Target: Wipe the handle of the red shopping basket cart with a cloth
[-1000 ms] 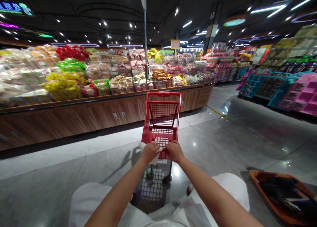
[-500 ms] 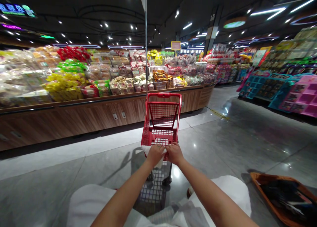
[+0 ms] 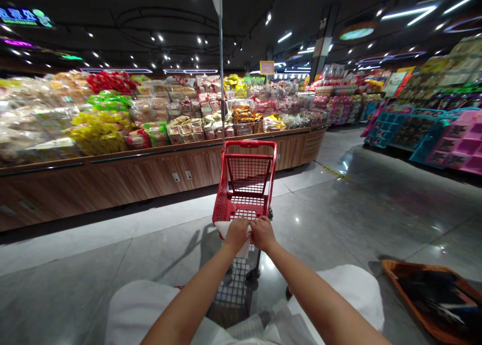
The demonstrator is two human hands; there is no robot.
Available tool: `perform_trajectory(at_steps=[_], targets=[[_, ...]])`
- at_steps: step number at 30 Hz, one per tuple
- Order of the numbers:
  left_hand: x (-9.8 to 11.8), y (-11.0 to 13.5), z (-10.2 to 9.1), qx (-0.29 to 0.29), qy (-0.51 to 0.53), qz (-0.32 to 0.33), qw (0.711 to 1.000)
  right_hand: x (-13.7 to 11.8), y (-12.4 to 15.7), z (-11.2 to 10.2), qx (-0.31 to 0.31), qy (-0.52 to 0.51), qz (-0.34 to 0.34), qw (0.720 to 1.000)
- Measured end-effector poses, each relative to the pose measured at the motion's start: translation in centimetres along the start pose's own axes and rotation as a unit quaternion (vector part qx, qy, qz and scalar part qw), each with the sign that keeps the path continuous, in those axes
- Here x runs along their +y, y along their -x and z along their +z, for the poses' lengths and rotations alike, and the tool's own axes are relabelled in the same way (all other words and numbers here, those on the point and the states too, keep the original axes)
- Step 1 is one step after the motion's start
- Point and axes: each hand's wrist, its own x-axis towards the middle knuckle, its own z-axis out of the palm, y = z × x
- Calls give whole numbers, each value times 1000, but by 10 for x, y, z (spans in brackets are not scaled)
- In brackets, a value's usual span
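Observation:
A small red shopping cart [image 3: 246,182] stands on the grey tiled floor in front of me, with a tall thin pole [image 3: 221,69] rising from it. My left hand [image 3: 236,234] is closed over the cart's near rim with a white cloth [image 3: 226,230] pressed under it. My right hand [image 3: 261,233] grips the same rim right beside it, the two hands touching. The cart's basket looks bare inside.
A long wooden counter [image 3: 150,171] piled with bagged snacks runs along the left and ahead. Blue and pink display racks [image 3: 448,141] line the right. An orange basket [image 3: 433,300] lies on the floor at lower right. An aisle opens ahead to the right.
My hands have slid closer together on the cart's rim, the left moving right with the cloth. The cart has shifted slightly.

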Motion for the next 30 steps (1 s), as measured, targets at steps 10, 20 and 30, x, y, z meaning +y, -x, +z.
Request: perform_trajectory(at_steps=[10, 20, 30], targets=[[-64, 29, -23, 56, 6, 74, 996, 33, 6, -12, -24, 14, -31, 999], [5, -5, 14, 8, 60, 48, 997, 20, 6, 1, 5, -25, -23, 999], [-55, 25, -13, 82, 3, 10, 997, 27, 7, -8, -8, 14, -21, 1000]])
